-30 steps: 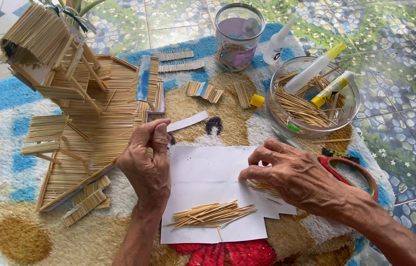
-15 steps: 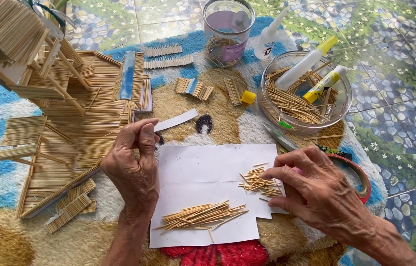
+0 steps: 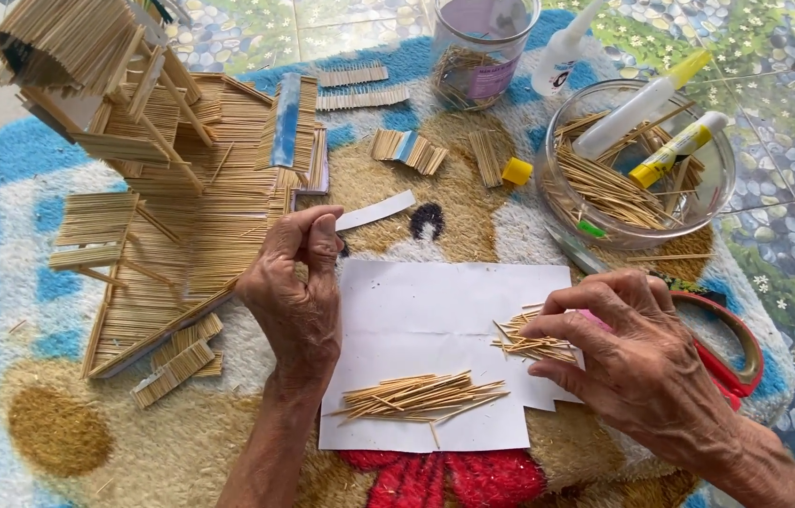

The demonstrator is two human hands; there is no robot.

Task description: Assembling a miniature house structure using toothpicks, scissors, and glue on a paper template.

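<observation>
1. A toothpick model house (image 3: 148, 179) fills the upper left of the patterned rug (image 3: 31, 442), just beside the left hand (image 3: 296, 282).
2. A glass bowl (image 3: 722, 183) with loose sticks and glue tubes (image 3: 642, 105) stands at upper right; a clear jar (image 3: 482, 42) stands behind it, and red-handled scissors (image 3: 731, 362) lie partly hidden under the right wrist.
3. A white paper sheet (image 3: 426, 310) lies between the hands, nothing standing between them.
4. The left hand is curled with thumb and fingertips pinched together; what it pinches cannot be made out.
5. The right hand (image 3: 637, 353) rests on the paper's right edge, its fingers spread over a small heap of toothpicks (image 3: 529, 343), touching and not gripping them.
6. A larger toothpick bundle (image 3: 421, 395) lies on the lower part of the paper, its long axis running left to right, slightly tilted.
</observation>
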